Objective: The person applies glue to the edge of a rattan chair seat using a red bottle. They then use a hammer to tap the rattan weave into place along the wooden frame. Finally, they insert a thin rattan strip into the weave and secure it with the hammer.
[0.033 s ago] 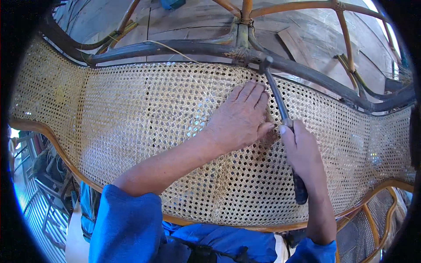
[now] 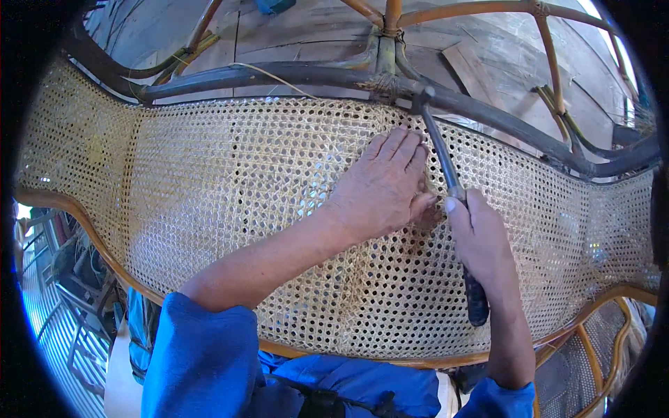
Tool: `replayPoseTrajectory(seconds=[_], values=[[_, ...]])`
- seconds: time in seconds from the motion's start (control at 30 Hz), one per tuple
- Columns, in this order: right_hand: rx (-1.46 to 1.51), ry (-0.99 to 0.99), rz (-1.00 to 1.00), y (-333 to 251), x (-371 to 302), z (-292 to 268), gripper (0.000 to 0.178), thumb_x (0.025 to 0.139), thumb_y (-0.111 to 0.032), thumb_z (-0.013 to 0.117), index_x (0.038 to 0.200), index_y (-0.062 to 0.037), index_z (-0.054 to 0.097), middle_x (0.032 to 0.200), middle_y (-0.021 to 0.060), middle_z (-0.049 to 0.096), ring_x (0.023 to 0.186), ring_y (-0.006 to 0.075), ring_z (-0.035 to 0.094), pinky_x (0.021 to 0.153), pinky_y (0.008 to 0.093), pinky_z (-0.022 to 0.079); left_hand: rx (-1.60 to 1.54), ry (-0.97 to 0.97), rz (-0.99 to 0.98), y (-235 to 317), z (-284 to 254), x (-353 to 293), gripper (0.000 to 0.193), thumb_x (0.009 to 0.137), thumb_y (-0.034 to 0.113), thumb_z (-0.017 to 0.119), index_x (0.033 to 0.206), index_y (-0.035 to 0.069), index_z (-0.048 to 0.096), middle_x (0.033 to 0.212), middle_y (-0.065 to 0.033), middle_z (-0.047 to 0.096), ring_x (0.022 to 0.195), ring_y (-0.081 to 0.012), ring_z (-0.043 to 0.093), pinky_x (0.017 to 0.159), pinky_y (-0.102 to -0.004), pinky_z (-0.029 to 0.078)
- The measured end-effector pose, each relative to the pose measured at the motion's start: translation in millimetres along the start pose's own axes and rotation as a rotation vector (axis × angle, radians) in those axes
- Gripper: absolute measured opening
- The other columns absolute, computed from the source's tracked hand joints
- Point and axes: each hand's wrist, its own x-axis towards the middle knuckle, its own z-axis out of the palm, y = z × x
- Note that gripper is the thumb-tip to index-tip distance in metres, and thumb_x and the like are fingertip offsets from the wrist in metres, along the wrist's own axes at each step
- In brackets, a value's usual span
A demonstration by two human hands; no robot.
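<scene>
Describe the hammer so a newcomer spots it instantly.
Find the big woven cane panel filling the view, then the right hand over it. The hammer runs up from that hand, its head by the dark curved rail. Unlike that rail, it has a straight shaft and black grip.

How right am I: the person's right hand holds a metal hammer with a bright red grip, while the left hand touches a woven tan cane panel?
In the head view, the metal hammer in the right hand has a black grip, not red; the rest stands.
</scene>
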Motion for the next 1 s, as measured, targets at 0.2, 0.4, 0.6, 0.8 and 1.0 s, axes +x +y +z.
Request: replayPoseTrajectory(seconds=[0.2,0.4,0.6,0.8,1.0], values=[[0.131,0.064,-0.086,-11,-6,-2,0.029,0.097,-0.028,0.051,0.104,-0.0003,0.055,0.064,0.0145,0.058,0.056,0.0211,0.058,0.053,0.0367,0.045,-0.049,-0.001,-0.014,-1,0,-1,0.063,0.088,0.038,0.058,0.128,-0.008,0.043,0.132,-0.0251,0.045,0.129,-0.0391,0.038,0.108,-0.0477,0.031],[-0.071,0.01,-0.083,6,5,5,0.028,0.097,-0.028,0.051,0.102,-0.0006,0.054,0.063,0.0138,0.056,0.054,0.0217,0.056,0.053,0.0372,0.044,-0.024,0.008,0.001,-4,3,-3,0.051,0.087,0.025,0.057,0.126,-0.007,0.045,0.129,-0.0236,0.048,0.126,-0.0384,0.042,0.108,-0.0471,0.032],[0.146,0.074,-0.1,-2,-4,3,0.029,0.097,-0.028,0.051,0.1,0.0001,0.053,0.065,0.0172,0.058,0.058,0.0253,0.059,0.058,0.0394,0.046,-0.036,0.066,0.005,-4,4,-4,0.042,0.082,0.012,0.055,0.119,-0.009,0.051,0.124,-0.0228,0.052,0.124,-0.037,0.045,0.108,-0.0462,0.033],[0.01,-0.007,-0.05,5,4,3,0.029,0.097,-0.028,0.05,0.104,0.0,0.055,0.066,0.0159,0.06,0.057,0.0248,0.059,0.056,0.0381,0.046,0.007,0.052,0.005,-3,2,-3,0.043,0.083,0.011,0.054,0.12,-0.009,0.049,0.126,-0.0224,0.051,0.124,-0.0368,0.045,0.108,-0.0457,0.034],[-0.023,-0.051,-0.015,3,3,2,0.031,0.097,-0.029,0.05,0.107,-0.0003,0.055,0.065,0.0142,0.059,0.057,0.0225,0.059,0.056,0.0374,0.046,0.02,0.061,0.034,-4,3,-5,0.043,0.083,0.011,0.054,0.12,-0.009,0.049,0.125,-0.0229,0.051,0.124,-0.0378,0.045,0.107,-0.0454,0.035]])
